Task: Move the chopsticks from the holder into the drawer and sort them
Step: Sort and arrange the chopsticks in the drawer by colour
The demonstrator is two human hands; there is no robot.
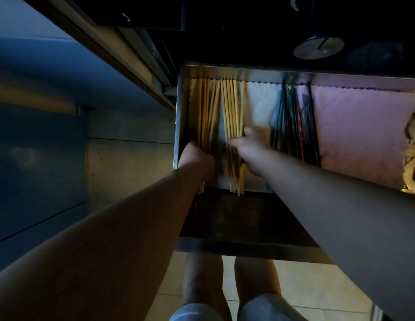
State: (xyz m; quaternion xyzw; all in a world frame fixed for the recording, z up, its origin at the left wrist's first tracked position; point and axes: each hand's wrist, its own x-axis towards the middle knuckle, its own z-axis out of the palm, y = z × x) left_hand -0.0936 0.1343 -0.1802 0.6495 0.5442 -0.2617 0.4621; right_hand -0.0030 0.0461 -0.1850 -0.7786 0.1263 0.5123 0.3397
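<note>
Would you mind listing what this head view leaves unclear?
- Holder: not identifiable; top of frame is dark.
- Left hand fingers: curled among the left bamboo chopsticks, grip unclear.
- Dark chopsticks: blurred, uncountable.
- Drawer right end: cut off by frame edge.

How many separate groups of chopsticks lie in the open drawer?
3: light wooden ones at the left wall by the left hand, light ones under the right hand, dark ones further right. Hands may hide some.

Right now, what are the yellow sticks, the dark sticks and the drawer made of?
The yellow chopsticks look like bamboo or wood: pale, matte, no gloss. The dark chopsticks seem lacquered or plastic, with coloured streaks; too blurred to be sure. The drawer looks like bare metal: its walls shine and reflect.
</note>
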